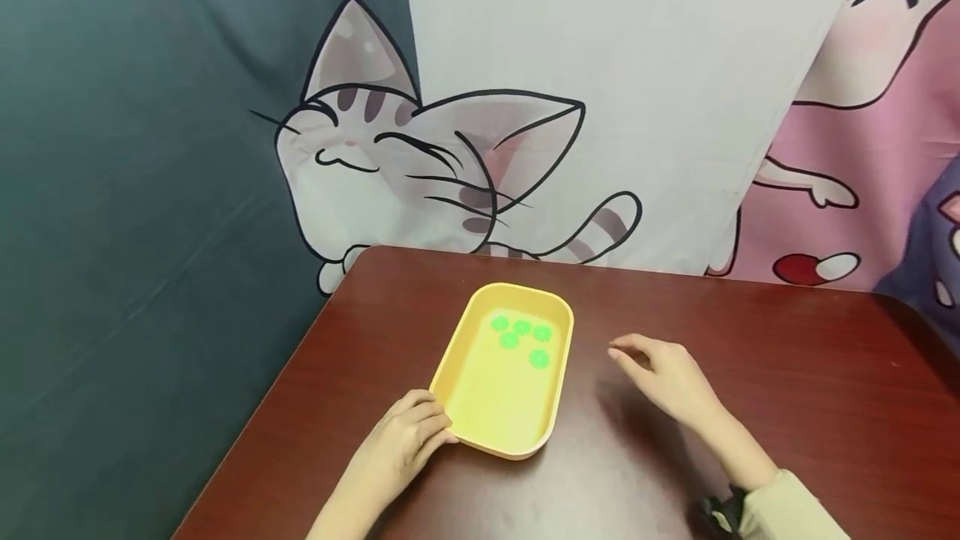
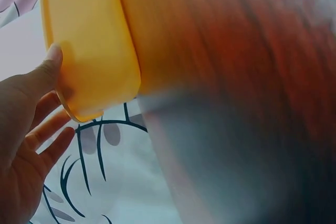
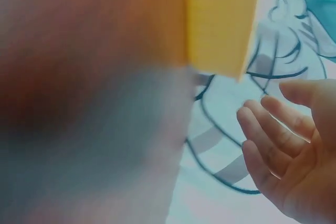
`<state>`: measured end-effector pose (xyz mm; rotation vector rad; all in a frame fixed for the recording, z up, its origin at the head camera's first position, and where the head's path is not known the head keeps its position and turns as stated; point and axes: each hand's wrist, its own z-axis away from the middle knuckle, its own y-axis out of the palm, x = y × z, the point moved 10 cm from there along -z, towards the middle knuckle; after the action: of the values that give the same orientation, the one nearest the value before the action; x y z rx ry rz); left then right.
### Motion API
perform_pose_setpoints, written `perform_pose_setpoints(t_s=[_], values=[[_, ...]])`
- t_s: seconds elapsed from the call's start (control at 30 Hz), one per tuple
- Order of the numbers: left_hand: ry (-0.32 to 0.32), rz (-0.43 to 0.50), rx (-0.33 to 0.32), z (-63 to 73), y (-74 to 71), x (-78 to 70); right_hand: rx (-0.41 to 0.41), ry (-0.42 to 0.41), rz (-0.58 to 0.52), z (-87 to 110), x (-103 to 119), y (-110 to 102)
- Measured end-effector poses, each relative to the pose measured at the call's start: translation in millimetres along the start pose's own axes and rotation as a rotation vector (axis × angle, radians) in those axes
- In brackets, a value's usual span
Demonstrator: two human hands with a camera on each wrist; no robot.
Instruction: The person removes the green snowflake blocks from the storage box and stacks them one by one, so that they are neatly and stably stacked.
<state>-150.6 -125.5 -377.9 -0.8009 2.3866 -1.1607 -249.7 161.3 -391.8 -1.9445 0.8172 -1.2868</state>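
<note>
A yellow rectangular tray (image 1: 491, 407) with rounded corners stands on the table. Inside, towards its far end, lie several small green flower-shaped pieces (image 1: 539, 358). At the tray's near left corner, my left hand (image 1: 401, 440) holds the rim. The left wrist view has that hand's thumb (image 2: 51, 61) against the tray's edge (image 2: 94, 35), with fingers on the other side. My right hand (image 1: 671, 377) hovers to the right of the tray, apart from it. Its fingers are loosely bent with nothing between them, as the right wrist view confirms, where the tray wall (image 3: 220, 24) appears beyond.
The dark reddish-brown table (image 1: 787, 373) extends to the right of the tray. Behind it hangs a cloth backdrop (image 1: 637, 40) with a cartoon cat, and a dark green cloth (image 1: 135, 190) covers the left side. A black band (image 1: 720, 515) sits at the right wrist.
</note>
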Motion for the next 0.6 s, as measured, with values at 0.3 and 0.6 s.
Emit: perform_pose_setpoints(t_s=[0.3,0.6], values=[[-0.096,-0.031,-0.002,11.7,-4.6,2.5,0.086,-0.166,-0.061,-38.8,54.5,30.7],[-0.077,-0.073,-0.043,15.0,-6.7,-1.2,0.228,-0.5,0.156,-52.6,107.4,75.6]])
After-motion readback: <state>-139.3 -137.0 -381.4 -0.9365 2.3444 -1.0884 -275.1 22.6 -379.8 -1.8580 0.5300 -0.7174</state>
